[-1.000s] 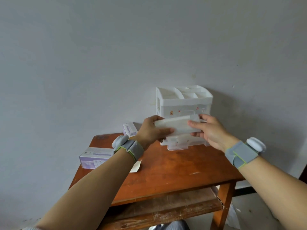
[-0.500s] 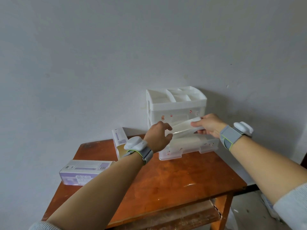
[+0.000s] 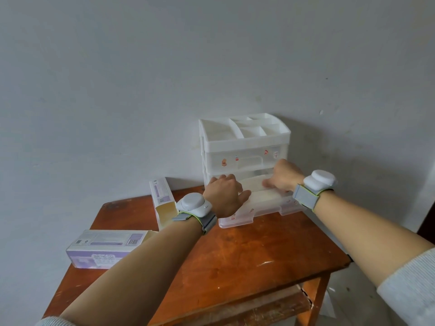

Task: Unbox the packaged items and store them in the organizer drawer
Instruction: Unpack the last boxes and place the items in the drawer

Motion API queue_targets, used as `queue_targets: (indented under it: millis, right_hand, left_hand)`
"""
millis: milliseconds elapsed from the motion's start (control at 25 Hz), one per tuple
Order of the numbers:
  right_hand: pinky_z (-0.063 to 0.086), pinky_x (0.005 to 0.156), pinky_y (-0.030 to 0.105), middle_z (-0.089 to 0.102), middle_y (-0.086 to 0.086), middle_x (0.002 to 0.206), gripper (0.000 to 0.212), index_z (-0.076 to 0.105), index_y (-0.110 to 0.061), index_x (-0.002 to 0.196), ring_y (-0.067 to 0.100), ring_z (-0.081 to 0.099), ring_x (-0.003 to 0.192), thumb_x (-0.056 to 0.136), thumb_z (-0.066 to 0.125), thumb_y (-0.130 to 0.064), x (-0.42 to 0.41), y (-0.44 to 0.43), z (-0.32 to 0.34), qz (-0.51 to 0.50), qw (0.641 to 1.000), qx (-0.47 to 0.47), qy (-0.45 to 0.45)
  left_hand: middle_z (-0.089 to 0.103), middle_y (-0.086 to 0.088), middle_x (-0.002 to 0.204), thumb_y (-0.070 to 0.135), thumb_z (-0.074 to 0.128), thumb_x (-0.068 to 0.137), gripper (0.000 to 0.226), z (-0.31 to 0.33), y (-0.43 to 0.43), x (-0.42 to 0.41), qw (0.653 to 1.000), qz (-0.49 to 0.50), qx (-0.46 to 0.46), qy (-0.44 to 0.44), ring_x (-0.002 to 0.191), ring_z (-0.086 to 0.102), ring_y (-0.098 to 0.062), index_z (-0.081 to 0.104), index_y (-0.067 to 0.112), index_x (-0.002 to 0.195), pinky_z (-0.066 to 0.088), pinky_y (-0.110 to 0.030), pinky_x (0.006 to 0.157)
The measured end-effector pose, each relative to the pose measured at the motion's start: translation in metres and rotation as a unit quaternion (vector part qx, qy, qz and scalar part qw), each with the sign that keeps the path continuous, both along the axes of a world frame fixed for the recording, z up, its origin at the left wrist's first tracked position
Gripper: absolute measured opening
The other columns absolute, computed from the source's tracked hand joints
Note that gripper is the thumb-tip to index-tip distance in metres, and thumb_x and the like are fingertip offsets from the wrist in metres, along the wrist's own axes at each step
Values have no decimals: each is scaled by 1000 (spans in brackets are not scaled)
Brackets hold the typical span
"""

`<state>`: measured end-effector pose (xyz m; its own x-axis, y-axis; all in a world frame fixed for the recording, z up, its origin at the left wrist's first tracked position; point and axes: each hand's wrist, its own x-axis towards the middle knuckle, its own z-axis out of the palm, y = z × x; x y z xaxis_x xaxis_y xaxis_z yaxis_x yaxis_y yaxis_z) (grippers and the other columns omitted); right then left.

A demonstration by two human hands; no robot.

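Note:
A white plastic organizer (image 3: 244, 142) stands at the back of the wooden table (image 3: 237, 257), against the wall. Its bottom drawer (image 3: 261, 209) is pulled out toward me. A flat white packet (image 3: 255, 181) lies low over the open drawer, between my two hands. My left hand (image 3: 223, 196) holds the packet's left end, with the thumb spread toward the drawer. My right hand (image 3: 283, 177) pinches its right end, fingers pointing left. The fingertips of both hands are partly hidden.
An open white and purple carton (image 3: 162, 198) stands left of the organizer. A second carton (image 3: 106, 248) lies on its side at the table's left edge. A lower wooden shelf (image 3: 270, 307) shows under the table. A grey wall rises directly behind.
Both hands have carried the white packet down and forward, from in front of the middle drawer into the open bottom drawer. The view has moved closer to the table.

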<state>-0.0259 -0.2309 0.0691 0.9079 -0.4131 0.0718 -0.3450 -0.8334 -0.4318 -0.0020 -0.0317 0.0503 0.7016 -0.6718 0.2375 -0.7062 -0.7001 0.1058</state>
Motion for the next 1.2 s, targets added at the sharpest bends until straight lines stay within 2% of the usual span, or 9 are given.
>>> queue_targets:
  millis: [240, 440, 520, 600, 680, 840, 1040, 1120, 1200]
  right_hand:
    - [39, 55, 30, 57, 7, 72, 39, 49, -11, 67, 29, 60, 70, 76, 76, -37, -7, 9, 4, -1, 996, -83, -9]
    - [31, 50, 28, 41, 2, 53, 44, 38, -16, 55, 25, 43, 54, 78, 71, -34, -18, 7, 8, -6, 997, -68, -48]
    - [37, 52, 30, 46, 7, 53, 39, 47, -12, 54, 30, 46, 53, 78, 70, -32, -23, 6, 10, -7, 997, -59, -53]
    - [53, 65, 35, 68, 18, 74, 32, 67, -1, 71, 39, 65, 74, 79, 70, -32, -30, 6, 12, -8, 996, -63, -63]
    - [55, 77, 40, 73, 15, 95, 30, 73, -4, 90, 36, 68, 93, 79, 70, -33, -35, 3, 14, -12, 995, -54, -88]
    - [52, 79, 34, 73, -1, 106, 30, 73, -23, 97, 25, 66, 97, 78, 72, -46, -50, -9, 20, -16, 993, -39, -110]
    - [40, 106, 38, 47, 3, 147, 97, 46, -23, 141, 23, 46, 133, 57, 88, -50, -69, -26, 18, 87, 995, 30, 32]
    - [44, 99, 36, 43, 4, 150, 106, 35, -23, 148, 25, 47, 132, 58, 90, -41, -73, -30, 11, 78, 994, -25, 67]
    - [49, 87, 34, 53, 6, 140, 97, 37, -23, 146, 27, 57, 117, 63, 87, -33, -75, -32, 3, 36, 995, -76, 53]
  left_hand:
    - [60, -4, 118, 49, 38, 98, 50, -1, 1, 1, 1000, -6, -1, 4, 105, 54, -24, 68, 15, 118, 42, -38, 96]
    - [58, -4, 125, 46, 42, 98, 46, 3, 6, -2, 998, -5, -57, 15, 109, 55, -24, 63, 14, 124, 47, -38, 95]
    - [58, -4, 126, 46, 44, 98, 46, 4, 7, -3, 998, -4, -54, 22, 110, 55, -24, 63, 14, 124, 47, -38, 96]
    - [58, -4, 127, 46, 45, 97, 45, 6, 9, -5, 998, -2, -51, 29, 110, 55, -24, 63, 15, 124, 47, -39, 98]
    - [57, -4, 127, 46, 46, 97, 44, 5, 10, -7, 998, -1, -55, 31, 111, 55, -24, 63, 15, 124, 48, -39, 98]
    - [56, -2, 129, 51, 49, 94, 48, 7, 17, -16, 997, -11, -77, 15, 111, 54, -22, 62, 18, 125, 48, -37, 96]
    - [52, 1, 132, 68, 59, 77, 71, 1, 35, -24, 999, -32, -30, -11, 120, 47, -22, 53, 25, 133, 37, -40, 104]
    - [52, 1, 130, 57, 66, 78, 60, -5, 42, -26, 998, -26, -37, -37, 119, 48, -22, 56, 24, 128, 37, -40, 104]
    - [54, 1, 125, 49, 68, 81, 44, -10, 47, -26, 996, -11, -70, -51, 115, 49, -21, 63, 23, 116, 41, -38, 101]
